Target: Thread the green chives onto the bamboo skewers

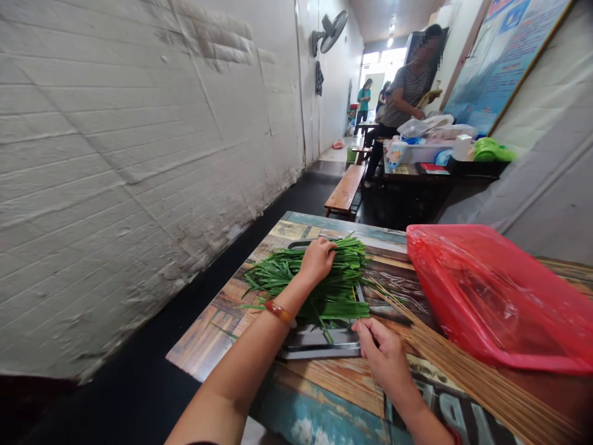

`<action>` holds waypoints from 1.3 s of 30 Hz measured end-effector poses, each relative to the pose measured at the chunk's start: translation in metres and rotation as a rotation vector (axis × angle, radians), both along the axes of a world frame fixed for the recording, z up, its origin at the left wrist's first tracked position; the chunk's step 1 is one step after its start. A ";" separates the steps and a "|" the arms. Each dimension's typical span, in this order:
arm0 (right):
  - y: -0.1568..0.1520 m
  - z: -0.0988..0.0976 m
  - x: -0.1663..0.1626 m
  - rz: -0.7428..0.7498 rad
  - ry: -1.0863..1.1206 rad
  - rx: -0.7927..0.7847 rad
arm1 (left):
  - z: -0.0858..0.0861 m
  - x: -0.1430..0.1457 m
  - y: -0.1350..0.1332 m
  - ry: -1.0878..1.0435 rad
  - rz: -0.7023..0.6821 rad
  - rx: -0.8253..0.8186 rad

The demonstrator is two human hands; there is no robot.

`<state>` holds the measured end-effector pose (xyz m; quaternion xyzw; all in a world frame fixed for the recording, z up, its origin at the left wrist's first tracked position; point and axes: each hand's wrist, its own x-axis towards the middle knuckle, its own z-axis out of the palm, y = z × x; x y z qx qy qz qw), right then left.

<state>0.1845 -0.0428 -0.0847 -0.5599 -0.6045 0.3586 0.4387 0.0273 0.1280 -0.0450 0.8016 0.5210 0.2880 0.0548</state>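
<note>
A pile of green chives [340, 281] lies across a metal tray [319, 346] on the table. My left hand [317, 259] rests on top of the chives with its fingers curled into the pile. My right hand [382, 355] sits at the tray's near right corner, fingers pinched together on a thin bamboo skewer. A long bundle of bamboo skewers [463, 364] lies on the table just right of that hand.
A red plastic bag [500, 296] fills the table's right side. The white brick wall [139, 154] runs along the left. A wooden bench [345, 188] and a cluttered dark table [440, 167] stand further back, where a person in a striped shirt [405, 93] works.
</note>
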 end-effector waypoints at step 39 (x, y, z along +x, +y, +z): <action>0.001 0.000 -0.002 -0.008 0.001 -0.032 | 0.005 -0.017 -0.072 0.204 -0.110 0.035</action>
